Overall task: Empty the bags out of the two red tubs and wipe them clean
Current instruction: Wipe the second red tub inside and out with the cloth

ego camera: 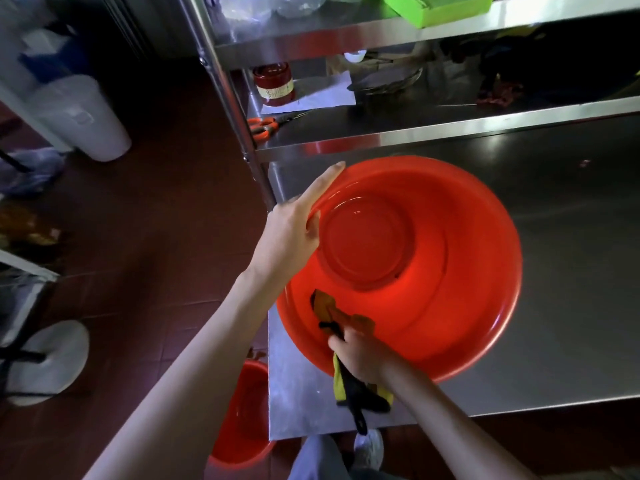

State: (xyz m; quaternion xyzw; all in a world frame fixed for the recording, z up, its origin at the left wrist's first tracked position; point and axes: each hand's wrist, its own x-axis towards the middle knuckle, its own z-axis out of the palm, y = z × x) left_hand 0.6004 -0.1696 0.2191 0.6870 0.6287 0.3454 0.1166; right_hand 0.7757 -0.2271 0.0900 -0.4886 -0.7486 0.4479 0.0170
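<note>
Right hand fingers clutch a yellow-black cloth inside the glossy, bagless red tub, left hand gripping its rim.

A red tub sits tipped on the steel table, its inside facing us. The left hand holds its rim, forefinger stretched along the edge. The right hand grips a yellow-and-black cloth against the tub's near wall. A second red tub stands on the floor below the table's corner.

red tub tilted on table, 2nd tub on floor
</note>
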